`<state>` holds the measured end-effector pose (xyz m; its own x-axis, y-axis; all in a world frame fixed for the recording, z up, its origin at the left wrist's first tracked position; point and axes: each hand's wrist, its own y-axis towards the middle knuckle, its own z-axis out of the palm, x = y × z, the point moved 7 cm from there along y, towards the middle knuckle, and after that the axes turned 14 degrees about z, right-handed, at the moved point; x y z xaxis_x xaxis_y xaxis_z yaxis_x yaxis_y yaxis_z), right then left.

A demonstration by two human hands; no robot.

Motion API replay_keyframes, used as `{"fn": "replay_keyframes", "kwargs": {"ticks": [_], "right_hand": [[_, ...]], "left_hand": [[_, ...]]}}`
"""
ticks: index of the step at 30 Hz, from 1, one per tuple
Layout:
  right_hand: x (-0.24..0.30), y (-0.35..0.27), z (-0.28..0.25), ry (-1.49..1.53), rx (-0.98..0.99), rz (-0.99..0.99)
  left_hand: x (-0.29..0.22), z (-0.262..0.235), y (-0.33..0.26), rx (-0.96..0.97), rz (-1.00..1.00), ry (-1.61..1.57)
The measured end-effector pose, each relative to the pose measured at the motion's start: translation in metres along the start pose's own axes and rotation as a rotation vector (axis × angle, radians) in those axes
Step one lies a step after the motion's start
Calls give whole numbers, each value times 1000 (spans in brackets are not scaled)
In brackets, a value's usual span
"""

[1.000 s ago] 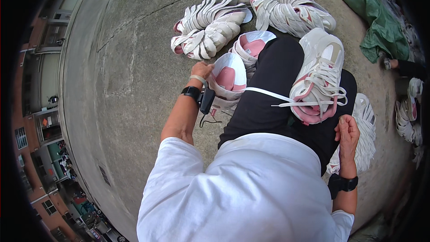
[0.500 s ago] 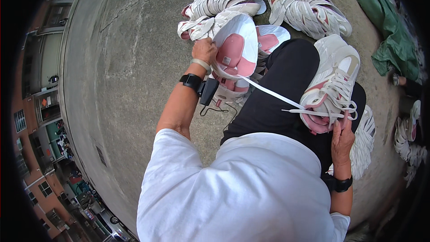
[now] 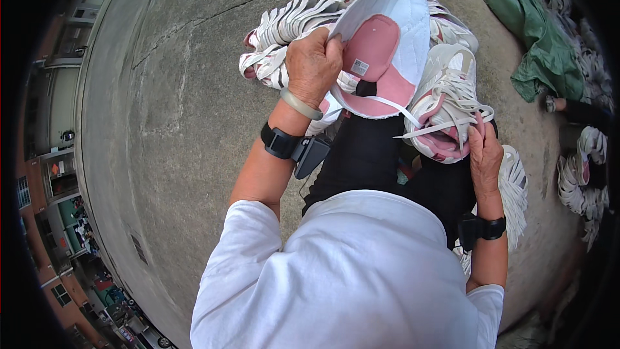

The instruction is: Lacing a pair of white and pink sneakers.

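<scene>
My left hand is closed on the edge of a shoe upper, lifted with its white and pink lining toward me. A white lace runs from that upper's lower edge to the lacing of a white and pink sneaker. This sneaker lies over my right thigh, toe pointing away, its crossed laces and pink collar facing up. My right hand pinches the collar at the sneaker's right side. Whether the sneaker has a sole is hidden. Both wrists wear black straps.
Overlapping rows of white shoe uppers lie on the concrete ground ahead. A bundle of white strips is beside my right thigh. A green cloth and more stacked uppers lie farther right, near a dark-clothed limb.
My left hand has brought the upper up and to the right, closer to the sneaker, and the lace between them now hangs shorter. The sneaker and my right hand sit slightly higher in view.
</scene>
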<state>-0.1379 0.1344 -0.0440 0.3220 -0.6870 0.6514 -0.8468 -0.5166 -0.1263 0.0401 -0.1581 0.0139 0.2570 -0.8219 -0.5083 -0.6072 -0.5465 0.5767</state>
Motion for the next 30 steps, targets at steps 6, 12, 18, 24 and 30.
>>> {"fn": "replay_keyframes", "kwargs": {"ticks": [6,12,18,24,30], "right_hand": [[-7,-22,-4,160,-78,-72],[-22,-20,6,253,-17,24],[-29,-25,-2,361,-38,120],[34,-35,-24,610,97,86],[135,-19,29,525,351,-260]], "left_hand": [[8,11,-34,79,-487,-936],[17,16,-77,261,-621,-1132],[-19,23,-85,314,-622,-1347],[-61,34,-98,406,-524,-1363],[-55,48,-108,625,-301,-1266]]}}
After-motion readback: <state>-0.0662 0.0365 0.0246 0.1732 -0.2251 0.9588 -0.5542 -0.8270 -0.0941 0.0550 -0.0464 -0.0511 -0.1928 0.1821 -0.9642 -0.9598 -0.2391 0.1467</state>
